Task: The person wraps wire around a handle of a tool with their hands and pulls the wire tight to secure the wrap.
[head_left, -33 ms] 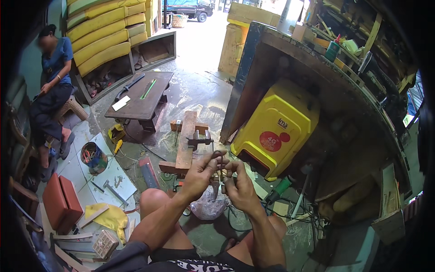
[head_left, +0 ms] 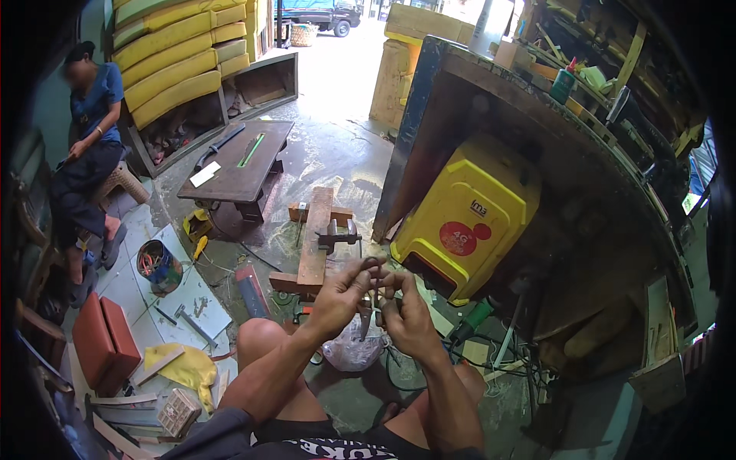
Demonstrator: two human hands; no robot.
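Observation:
My left hand (head_left: 345, 295) and my right hand (head_left: 405, 314) meet over my lap, both with fingers closed on a thin metal tool (head_left: 372, 272) with a dark loop at its top and a narrower part pointing down; its exact kind is unclear. Behind and below them is a clear plastic bag (head_left: 349, 349) on the floor. Just beyond, a metal clamp (head_left: 334, 238) is fixed on a reddish wooden board (head_left: 314, 257) lying across shorter wood pieces.
A low dark table (head_left: 222, 188) holds tools. A seated person (head_left: 96, 107) is at left, near a can (head_left: 157, 264) of tools and a red cushion (head_left: 103, 337). Right stands a wooden bench (head_left: 406, 115) over a yellow plastic case (head_left: 468, 222). Cables and a green power tool (head_left: 471, 322) lie nearby.
My fingers and the looped tool have shifted very slightly; the rest of the scene looks the same.

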